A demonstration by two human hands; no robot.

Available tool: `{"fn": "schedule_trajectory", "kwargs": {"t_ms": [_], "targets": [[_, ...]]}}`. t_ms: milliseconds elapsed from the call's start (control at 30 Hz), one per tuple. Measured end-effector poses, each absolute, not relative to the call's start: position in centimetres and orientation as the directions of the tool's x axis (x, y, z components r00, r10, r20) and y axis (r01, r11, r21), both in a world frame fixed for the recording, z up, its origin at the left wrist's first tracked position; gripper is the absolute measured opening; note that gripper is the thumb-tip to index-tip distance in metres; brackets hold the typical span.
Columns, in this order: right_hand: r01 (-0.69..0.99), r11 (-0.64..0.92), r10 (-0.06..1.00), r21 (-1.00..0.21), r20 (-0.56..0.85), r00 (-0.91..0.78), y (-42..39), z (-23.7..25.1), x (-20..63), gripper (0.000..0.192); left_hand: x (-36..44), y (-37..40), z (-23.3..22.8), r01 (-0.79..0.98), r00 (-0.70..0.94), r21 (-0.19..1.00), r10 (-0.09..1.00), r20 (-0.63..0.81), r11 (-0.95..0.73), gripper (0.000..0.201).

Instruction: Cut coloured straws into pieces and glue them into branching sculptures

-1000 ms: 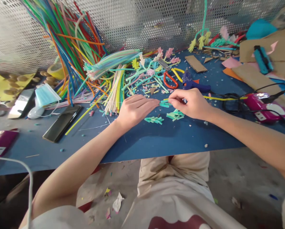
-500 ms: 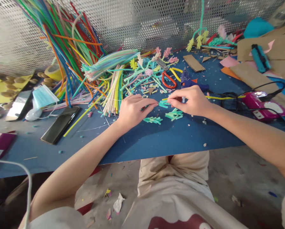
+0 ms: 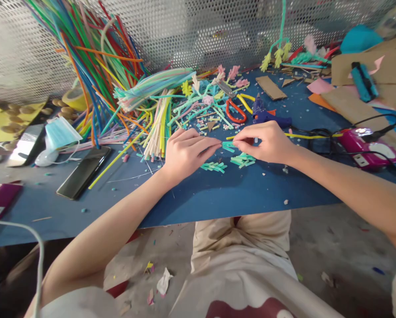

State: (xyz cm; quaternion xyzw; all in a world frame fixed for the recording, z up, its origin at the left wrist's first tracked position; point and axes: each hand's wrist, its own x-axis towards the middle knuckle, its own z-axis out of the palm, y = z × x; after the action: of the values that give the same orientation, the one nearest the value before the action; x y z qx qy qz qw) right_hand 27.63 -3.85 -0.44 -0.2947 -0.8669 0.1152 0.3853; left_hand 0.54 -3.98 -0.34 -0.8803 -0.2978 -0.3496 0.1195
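Left hand [image 3: 184, 152] – right hand [image 3: 267, 142] | both pinch teal piece [image 3: 229, 145] (held between them)

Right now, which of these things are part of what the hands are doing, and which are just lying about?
In use: left hand, right hand, teal piece pinched between them; teal clusters beside them.

Lying about: phone, face mask, scissors, glue gun, tape roll, cardboard.

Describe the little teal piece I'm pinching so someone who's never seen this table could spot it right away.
On the blue table, find the spot where the left hand and right hand meet fingertip to fingertip. The teal branched piece sits between them; unlike the two similar pieces lying just below, it is pinched.
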Motion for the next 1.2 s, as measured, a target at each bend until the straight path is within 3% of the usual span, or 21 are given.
{"fn": "schedule_trajectory", "kwargs": {"t_ms": [167, 400, 667, 1200], "targets": [[0.418, 0.795, 0.606, -0.439, 0.586, -0.537, -3.73, -0.63, 27.7, 0.022, 0.43, -3.8, -0.49, 0.608, 0.589, -0.025, 0.429, 0.685, -0.794, 0.016], [0.488, 0.713, 0.701, -0.504, 0.477, -0.531, -3.56, -0.7, 28.15, 0.027, 0.3, -3.59, -0.44, 0.622, 0.572, -0.021, 0.436, 0.695, -0.782, 0.015], [0.506, 0.737, 0.676, -0.449, 0.517, -0.526, -3.57, -0.7, 28.2, 0.031, 0.14, -3.56, -0.39, 0.613, 0.589, -0.02, 0.44, 0.677, -0.79, 0.028], [0.474, 0.775, 0.63, -0.418, 0.553, -0.544, -3.64, -0.81, 28.04, 0.029, -0.18, -3.79, -0.39, 0.552, 0.617, -0.026, 0.387, 0.685, -0.833, 0.021]]}}
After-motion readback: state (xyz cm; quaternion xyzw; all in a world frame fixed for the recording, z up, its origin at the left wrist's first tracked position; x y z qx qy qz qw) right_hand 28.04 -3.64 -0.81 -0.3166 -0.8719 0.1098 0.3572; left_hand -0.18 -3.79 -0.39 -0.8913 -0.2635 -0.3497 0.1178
